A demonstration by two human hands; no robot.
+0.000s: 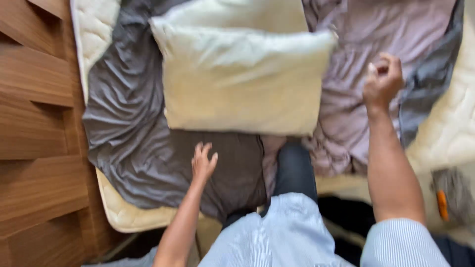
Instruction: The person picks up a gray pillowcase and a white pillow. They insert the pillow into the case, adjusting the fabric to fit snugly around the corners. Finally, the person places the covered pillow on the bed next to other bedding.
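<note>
A cream pillow (242,79) lies across a bed, on a dark grey sheet (123,123) and a mauve crumpled cover (356,54). My left hand (203,162) hovers open just below the pillow's near edge, over the grey sheet, holding nothing. My right hand (382,81) is out to the right of the pillow over the mauve cover, fingers curled shut; whether it pinches the fabric is too blurred to tell. My knee in dark trousers (295,168) rests against the bed.
Wooden panelling (34,123) runs along the left side of the bed. A quilted cream mattress (118,212) shows under the sheets at the left and right. A small orange object (442,205) lies at the far right edge.
</note>
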